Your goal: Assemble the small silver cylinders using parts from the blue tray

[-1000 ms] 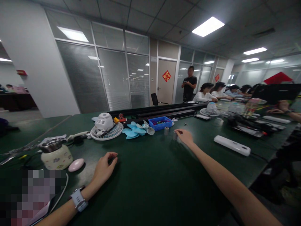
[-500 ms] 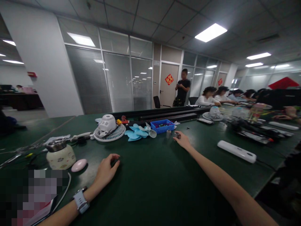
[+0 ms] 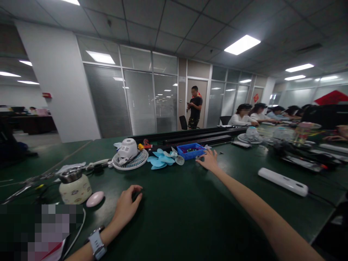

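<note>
One small grey cylinder is showing between the thumb and forefinger of your right hand, just in front of the blue tray on the green counter. Your thumb and forefinger are curving narrowly around it while your other fingers are spreading towards the tray; you are probably touching it, but at this dim, distant spot you cannot tell whether your grip is closing fully. Your left hand is lying low at the counter, thumb and fingers curving apart with nothing visible between them. By its look, you are handling something rigid, perhaps metal, so it is likely to be feeling dense for its size, slippery under a loose pinch and hardly fragile. You are best taking it across its side wall, thumb opposing forefinger, and sparing the flimsy-looking clear blade nearby. As for writing, you are getting nothing legible: the cream jar is carrying only small printed motifs, the white bar is showing no readable label, and the far red diamond is appearing too small to read.
</note>
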### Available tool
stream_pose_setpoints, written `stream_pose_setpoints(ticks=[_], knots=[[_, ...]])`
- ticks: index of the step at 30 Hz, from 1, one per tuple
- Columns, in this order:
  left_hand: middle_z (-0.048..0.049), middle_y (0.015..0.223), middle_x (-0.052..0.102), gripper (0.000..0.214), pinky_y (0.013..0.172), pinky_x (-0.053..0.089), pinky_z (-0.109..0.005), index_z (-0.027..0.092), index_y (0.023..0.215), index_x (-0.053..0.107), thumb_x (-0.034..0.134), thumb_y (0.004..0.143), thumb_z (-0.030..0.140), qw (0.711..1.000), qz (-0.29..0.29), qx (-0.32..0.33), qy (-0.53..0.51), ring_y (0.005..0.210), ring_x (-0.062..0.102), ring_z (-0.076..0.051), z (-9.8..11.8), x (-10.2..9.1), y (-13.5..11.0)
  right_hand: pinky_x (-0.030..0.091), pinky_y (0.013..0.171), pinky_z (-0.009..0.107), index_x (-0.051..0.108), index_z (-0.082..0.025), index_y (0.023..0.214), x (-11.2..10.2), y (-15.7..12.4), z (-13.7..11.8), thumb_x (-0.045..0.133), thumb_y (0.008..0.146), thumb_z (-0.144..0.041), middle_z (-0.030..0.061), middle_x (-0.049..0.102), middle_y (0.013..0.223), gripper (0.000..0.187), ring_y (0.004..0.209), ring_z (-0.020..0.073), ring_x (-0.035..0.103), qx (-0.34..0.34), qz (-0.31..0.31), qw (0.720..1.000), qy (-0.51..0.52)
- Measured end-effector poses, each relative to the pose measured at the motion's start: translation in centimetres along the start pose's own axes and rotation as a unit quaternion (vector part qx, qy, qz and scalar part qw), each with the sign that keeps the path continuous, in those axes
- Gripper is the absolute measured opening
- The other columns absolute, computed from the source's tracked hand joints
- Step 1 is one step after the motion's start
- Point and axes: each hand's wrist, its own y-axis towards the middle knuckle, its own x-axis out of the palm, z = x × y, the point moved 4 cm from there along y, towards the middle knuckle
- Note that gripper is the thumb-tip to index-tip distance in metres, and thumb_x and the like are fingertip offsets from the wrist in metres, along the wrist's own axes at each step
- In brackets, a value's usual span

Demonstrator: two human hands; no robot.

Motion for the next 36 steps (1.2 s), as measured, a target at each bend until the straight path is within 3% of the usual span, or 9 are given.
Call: stream_pose_setpoints(ticks=[2, 5, 10, 14, 17, 21, 27, 32, 36], knots=[[-0.0089, 0.101, 0.07, 0.034, 0.086, 0.05, -0.041, 0.02, 0.1, 0.063, 0.051, 0.079, 0.042, 1.0, 0.004, 0.006, -0.001, 0.098, 0.065, -0.027, 0.3, -0.1, 0.0, 0.01, 0.11, 0.057, 0.074, -0.022, 0.084, -0.9, -0.9, -1.6, 0.062, 0.08, -0.055, 0.0118, 0.059, 0.128, 0.035, 0.135, 0.0319, 0.034, -0.034, 0.034, 0.999, 0.026], [-0.0076, 0.102, 0.07, 0.032, 0.088, 0.049, -0.041, 0.02, 0.1, 0.064, 0.052, 0.081, 0.043, 0.999, 0.013, 0.03, -0.005, 0.099, 0.063, -0.026, 1.0, -0.2, -0.3, 0.01, 0.111, 0.057, 0.073, -0.023, 0.083, -2.5, -3.1, -6.1, 0.065, 0.078, -0.056, 0.0104, 0.06, 0.128, 0.034, 0.135, 0.0314, 0.035, -0.1, 0.045, 0.987, 0.113], [-0.0065, 0.116, 0.066, 0.035, 0.097, 0.046, -0.043, 0.023, 0.112, 0.062, 0.053, 0.087, 0.045, 0.995, 0.021, 0.1, -0.02, 0.112, 0.057, -0.026, 3.2, -0.6, -1.1, 0.012, 0.111, 0.056, 0.071, -0.024, 0.082, -4.7, -7.3, -16.0, 0.068, 0.073, -0.06, 0.0069, 0.062, 0.126, 0.038, 0.134, 0.0293, 0.038, -0.196, -0.038, 0.933, 0.3], [-0.0073, 0.126, 0.061, 0.039, 0.103, 0.042, -0.047, 0.025, 0.125, 0.056, 0.051, 0.09, 0.041, 0.988, -0.004, 0.15, -0.038, 0.119, 0.053, -0.025, 4.7, -0.7, -1.7, 0.015, 0.11, 0.055, 0.067, -0.023, 0.084, -5.5, -9.6, -20.8, 0.073, 0.072, -0.05, 0.0064, 0.065, 0.122, 0.03, 0.131, 0.0286, 0.043, -0.222, -0.072, 0.889, 0.393], [-0.0059, 0.132, 0.058, 0.039, 0.106, 0.04, -0.048, 0.028, 0.131, 0.053, 0.047, 0.093, 0.037, 0.983, -0.034, 0.171, -0.049, 0.124, 0.049, -0.024, 5.2, -0.5, -1.9, 0.026, 0.107, 0.051, 0.062, -0.021, 0.085, -5.0, -10.3, -21.9, 0.074, 0.072, -0.041, 0.0072, 0.067, 0.115, 0.026, 0.125, 0.0275, 0.05, -0.215, -0.074, 0.874, 0.429], [-0.002, 0.135, 0.058, 0.037, 0.109, 0.036, -0.05, 0.032, 0.13, 0.055, 0.045, 0.095, 0.035, 0.977, -0.061, 0.2, -0.045, 0.13, 0.043, -0.024, 5.4, -0.2, -1.9, 0.042, 0.093, 0.042, 0.056, -0.021, 0.086, -3.9, -10.7, -22.1, 0.072, 0.074, -0.034, 0.0061, 0.067, 0.099, 0.023, 0.102, 0.0241, 0.06, -0.194, -0.09, 0.878, 0.429], [-0.0027, 0.131, 0.062, 0.034, 0.104, 0.039, -0.053, 0.032, 0.125, 0.061, 0.047, 0.094, 0.035, 0.975, -0.077, 0.208, -0.02, 0.126, 0.044, -0.027, 6.0, -0.6, -1.6, 0.048, 0.08, 0.036, 0.051, -0.022, 0.085, -4.1, -11.1, -22.3, 0.067, 0.078, -0.032, 0.0039, 0.063, 0.09, 0.02, 0.09, 0.0222, 0.059, -0.209, -0.12, 0.882, 0.405], [-0.0065, 0.113, 0.064, 0.029, 0.089, 0.05, -0.042, 0.03, 0.111, 0.07, 0.054, 0.089, 0.041, 0.99, -0.024, 0.135, -0.041, 0.107, 0.056, -0.024, 5.9, -1.2, -1.4, 0.048, 0.076, 0.036, 0.052, -0.021, 0.089, -4.9, -11.5, -22.6, 0.067, 0.08, -0.035, 0.0066, 0.064, 0.091, 0.022, 0.09, 0.0235, 0.06, -0.236, -0.115, 0.888, 0.377], [-0.0065, 0.106, 0.067, 0.029, 0.089, 0.051, -0.04, 0.027, 0.104, 0.072, 0.058, 0.086, 0.045, 0.989, 0.035, 0.125, -0.069, 0.103, 0.06, -0.023, 6.1, -1.8, -1.5, 0.048, 0.077, 0.036, 0.054, -0.02, 0.092, -5.2, -11.7, -22.6, 0.067, 0.081, -0.036, 0.0069, 0.066, 0.092, 0.023, 0.088, 0.0236, 0.061, -0.246, -0.118, 0.888, 0.371]])
